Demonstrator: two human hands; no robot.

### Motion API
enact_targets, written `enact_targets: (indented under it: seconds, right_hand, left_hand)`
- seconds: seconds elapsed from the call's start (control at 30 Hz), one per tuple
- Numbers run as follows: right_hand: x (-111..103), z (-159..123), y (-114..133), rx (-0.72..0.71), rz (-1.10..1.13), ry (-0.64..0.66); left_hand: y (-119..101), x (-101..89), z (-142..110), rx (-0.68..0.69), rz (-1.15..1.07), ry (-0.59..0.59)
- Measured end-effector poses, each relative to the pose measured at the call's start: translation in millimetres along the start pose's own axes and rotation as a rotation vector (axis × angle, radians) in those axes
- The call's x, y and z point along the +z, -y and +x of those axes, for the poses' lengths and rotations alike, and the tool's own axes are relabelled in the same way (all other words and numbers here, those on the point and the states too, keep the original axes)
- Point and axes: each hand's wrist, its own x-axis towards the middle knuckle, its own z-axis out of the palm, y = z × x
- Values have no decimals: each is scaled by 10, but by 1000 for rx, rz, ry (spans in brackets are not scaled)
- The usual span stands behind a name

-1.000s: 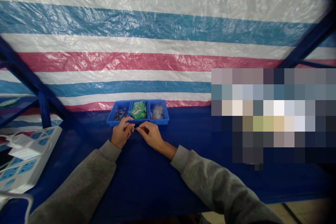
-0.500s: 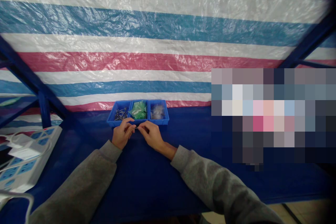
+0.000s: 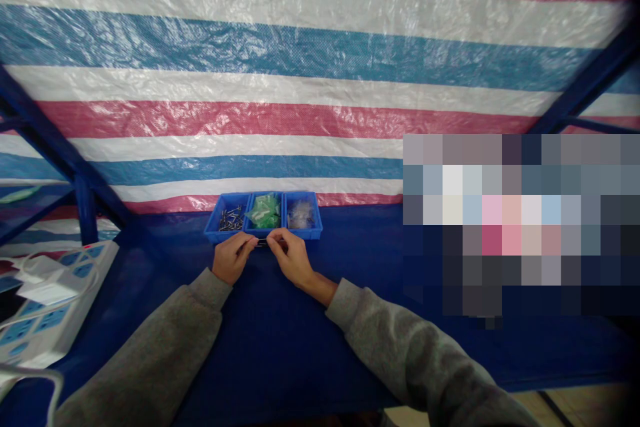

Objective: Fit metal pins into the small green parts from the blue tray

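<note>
- While both hands meet just nearer than the blue bins, the left hand (image 3: 233, 257) has changed most: its forefinger, raised and apart from the thumb a moment ago, is now folded down beside it.
- The gap between the two sets of fingertips has widened slightly, so more of a thin metallic piece (image 3: 262, 243) shows between them.
- Left fingers: pinched together on the left end of that piece, as far as can be seen.
- Right hand (image 3: 291, 257): thumb and forefinger pinch the right end, much as before; the remaining fingers are curled, and whether they hold anything I cannot tell.
- For the work, this seems to mean a steadier, two-ended grip on the piece. Whether it is one part or two joined is too small to tell.
- The piece is above the blue table (image 3: 280, 347), near the front wall of the middle bin (image 3: 265, 232).
- The bins have kept their places: metal pieces (image 3: 231, 218) in the left bin (image 3: 214, 236), green packets (image 3: 266, 212) in the middle one, clear packets (image 3: 301, 215) in the right bin (image 3: 312, 234).
- At far left of the hands, the power strip (image 3: 59, 339) is unchanged.
</note>
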Motion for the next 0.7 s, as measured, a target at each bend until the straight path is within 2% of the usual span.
enact_targets:
  seconds: [0.23, 0.43, 0.7]
  right_hand:
    - [-3, 13, 4, -34, -43, 0]
    - [-9, 16, 14, -38, -64, -4]
    - [-15, 21, 39, -28, -30, 13]
  left_hand:
    - [-73, -41, 15, -39, 20, 58]
    - [-43, -20, -6, -31, -22, -14]
    - [-45, -20, 5, 17, -31, -5]
